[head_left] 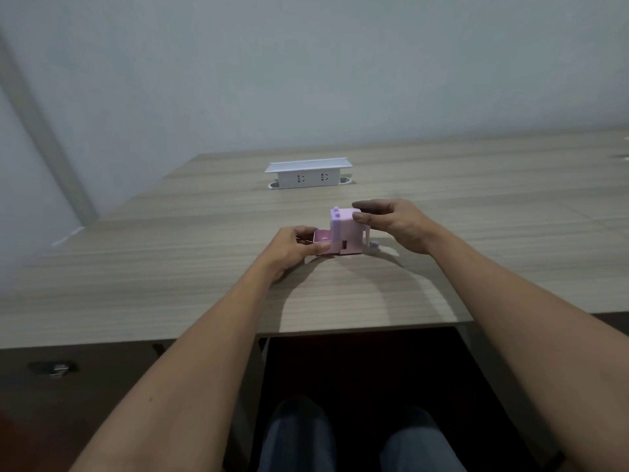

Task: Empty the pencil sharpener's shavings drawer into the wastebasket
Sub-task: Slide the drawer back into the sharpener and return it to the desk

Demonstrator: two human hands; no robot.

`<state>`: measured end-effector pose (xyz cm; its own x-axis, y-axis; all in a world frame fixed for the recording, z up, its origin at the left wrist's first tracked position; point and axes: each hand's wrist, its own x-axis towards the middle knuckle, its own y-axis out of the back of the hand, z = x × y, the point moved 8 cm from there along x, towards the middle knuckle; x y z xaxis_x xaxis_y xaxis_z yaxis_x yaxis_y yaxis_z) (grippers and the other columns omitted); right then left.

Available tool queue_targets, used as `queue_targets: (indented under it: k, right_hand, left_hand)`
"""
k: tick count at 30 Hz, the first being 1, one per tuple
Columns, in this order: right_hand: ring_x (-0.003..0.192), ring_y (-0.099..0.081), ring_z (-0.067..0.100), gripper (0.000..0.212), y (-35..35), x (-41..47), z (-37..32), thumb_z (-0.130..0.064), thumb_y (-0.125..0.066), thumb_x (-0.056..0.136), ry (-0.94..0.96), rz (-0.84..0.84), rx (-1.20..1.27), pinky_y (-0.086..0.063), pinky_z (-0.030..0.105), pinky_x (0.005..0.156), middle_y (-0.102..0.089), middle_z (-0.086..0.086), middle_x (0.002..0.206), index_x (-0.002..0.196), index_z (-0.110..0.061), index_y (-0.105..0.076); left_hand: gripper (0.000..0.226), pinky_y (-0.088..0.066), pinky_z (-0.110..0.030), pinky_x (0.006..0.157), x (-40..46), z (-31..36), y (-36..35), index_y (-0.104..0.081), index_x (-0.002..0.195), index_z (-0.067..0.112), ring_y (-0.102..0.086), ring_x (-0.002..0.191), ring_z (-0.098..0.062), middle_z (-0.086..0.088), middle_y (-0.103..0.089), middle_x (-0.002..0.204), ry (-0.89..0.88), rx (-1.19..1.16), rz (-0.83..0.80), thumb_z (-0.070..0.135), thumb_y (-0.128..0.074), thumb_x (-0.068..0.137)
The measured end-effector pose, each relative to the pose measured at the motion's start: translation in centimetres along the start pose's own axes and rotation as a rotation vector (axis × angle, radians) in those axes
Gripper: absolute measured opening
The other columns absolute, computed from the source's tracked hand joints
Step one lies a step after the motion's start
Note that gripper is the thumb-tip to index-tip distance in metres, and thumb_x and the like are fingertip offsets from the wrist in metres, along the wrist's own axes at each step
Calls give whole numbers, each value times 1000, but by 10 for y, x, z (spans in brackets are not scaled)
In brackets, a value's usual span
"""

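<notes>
Head view shows the small lilac plastic pencil sharpener [345,231] standing on the pale wood-grain desk [476,206], about midway between its left and right edges and somewhat nearer the front edge than the back. The right hand [394,221] steadies the sharpener's body, thumb and forefinger pinching its upper right corner, the other fingers curled behind. The left hand [294,247] pinches the pink shavings drawer [322,237], which sticks out partway from the sharpener's left side, its open tray visible; whether it holds shavings is too small to tell. So the task appears to be in its first step: the drawer is partly out but not free, and carrying it off and tipping it out are left. No wastebasket is in view, so where the drawer must go cannot be told. A white raised socket box [308,173] sits well apart, toward the back edge, clear of the hands. The desk to the left of the drawer is bare, giving open room to slide it fully out, and the front edge lies close enough to pass the drawer over.
</notes>
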<state>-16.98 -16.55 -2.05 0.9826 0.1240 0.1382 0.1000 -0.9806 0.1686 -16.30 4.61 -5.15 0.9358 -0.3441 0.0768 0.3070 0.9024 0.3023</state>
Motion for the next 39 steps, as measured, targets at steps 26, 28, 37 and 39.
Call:
queue_targets:
  k: [26,28,37,39]
  right_hand:
    - [100,-72,18,41,5,2,15,-13,-82,79,22,-55,-48,-58,29,87,-77,10,113,119,-8,-73]
    - [90,-70,9,40,7,9,8,-14,-80,81,33,-61,-77,-55,25,82,-78,4,109,120,-9,-73]
    - [97,-71,15,45,32,79,-2,-6,-80,81,83,0,-36,-59,22,78,-75,12,115,124,-5,-68]
    - [99,-70,17,46,37,97,1,-5,-79,82,92,9,-29,-58,22,79,-75,11,113,126,-4,-67]
  left_hand:
    - [48,-57,-18,76,19,25,-21,-67,127,9,-73,96,-14,-6,-75,113,-131,-55,50,13,-80,81]
    - [50,-57,-18,75,27,28,-18,-66,128,8,-73,95,-15,-7,-75,113,-133,-63,70,13,-80,81]
    - [51,-56,-33,95,101,47,-1,-65,129,8,-69,108,-20,-8,-72,119,-158,-16,114,12,-80,80]
    - [51,-55,-34,97,122,47,1,-64,130,6,-68,112,-22,-10,-71,122,-162,0,103,12,-79,81]
